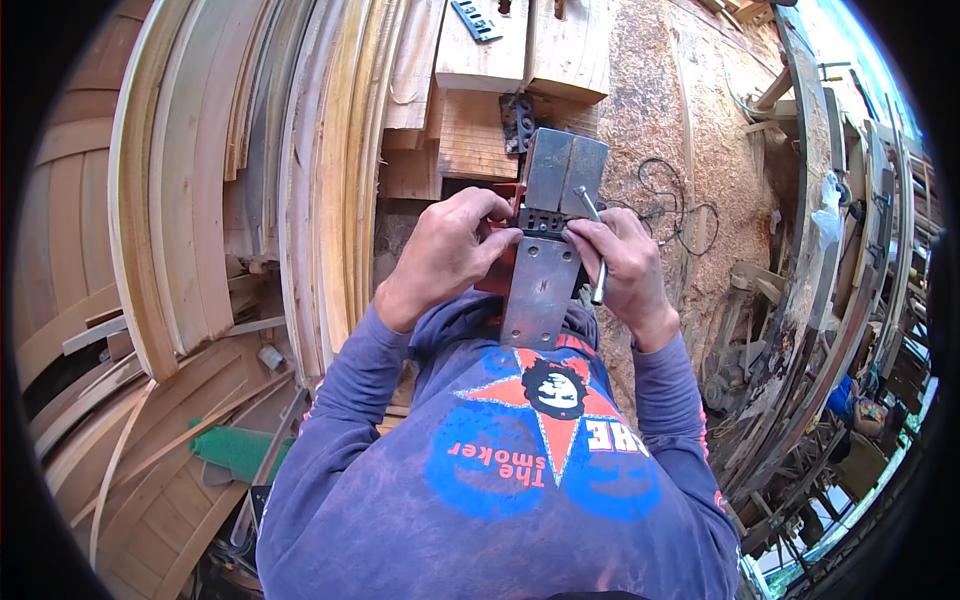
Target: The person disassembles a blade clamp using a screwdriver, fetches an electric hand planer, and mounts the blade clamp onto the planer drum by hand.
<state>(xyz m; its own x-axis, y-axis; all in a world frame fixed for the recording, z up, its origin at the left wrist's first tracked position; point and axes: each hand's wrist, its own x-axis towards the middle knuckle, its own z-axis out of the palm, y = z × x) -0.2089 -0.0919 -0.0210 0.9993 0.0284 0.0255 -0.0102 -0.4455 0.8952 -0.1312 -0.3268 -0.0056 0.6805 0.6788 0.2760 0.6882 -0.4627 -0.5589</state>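
Note:
An electric hand planer (541,280) lies sole up against my lap, its metal base plates facing me. Between the plates shows the dark slotted cutter head (544,222). My left hand (452,243) is closed at the cutter head's left end, thumb and forefinger on its edge. On the other side, my right hand (618,255) grips a slim metal wrench (590,205), held at a slant, with the thumb and fingertips close to the cutter head's right end. A dark slotted plate (474,20) rests on a wooden block (484,60) farther off.
Long boards (330,180) stand stacked along the left. A second wooden block (568,55) sits beside the first. Sawdust covers the floor (650,110) at the right, where a black cord (690,220) lies coiled. Green netting (235,450) is at the lower left.

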